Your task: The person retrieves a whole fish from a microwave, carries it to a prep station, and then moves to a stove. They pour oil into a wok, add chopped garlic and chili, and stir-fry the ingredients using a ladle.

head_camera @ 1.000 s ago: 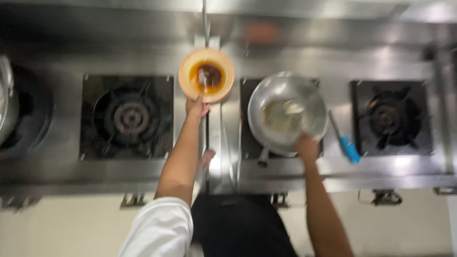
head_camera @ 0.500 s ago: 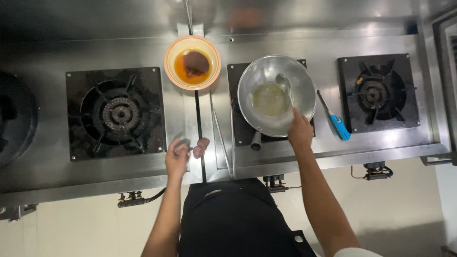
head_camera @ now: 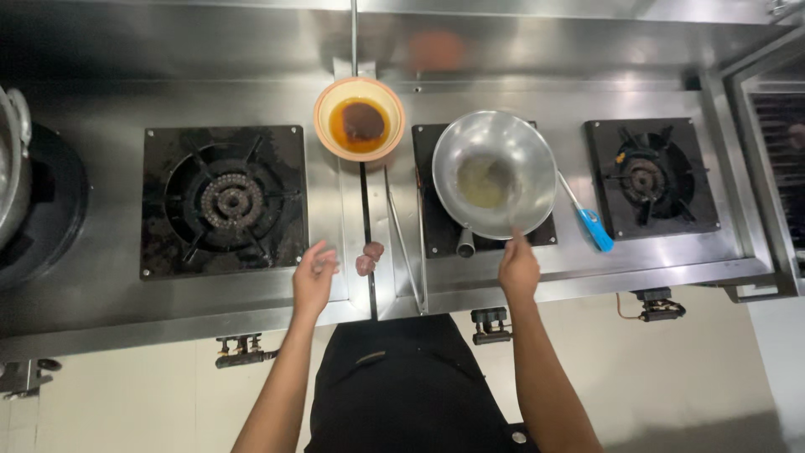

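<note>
A long steel counter (head_camera: 503, 92) with gas burners is seen from above, and a metal wok (head_camera: 495, 172) with a pale smear of oil is set on the burner just ahead of the right hand (head_camera: 519, 268), which is closed on a thin utensil handle reaching into the wok. An orange bowl (head_camera: 359, 117) of brown sauce is placed well beyond the left hand (head_camera: 313, 275). Two small dark lumps (head_camera: 369, 258) are found on the counter just beside that hand, which is held loosely open and empty.
</note>
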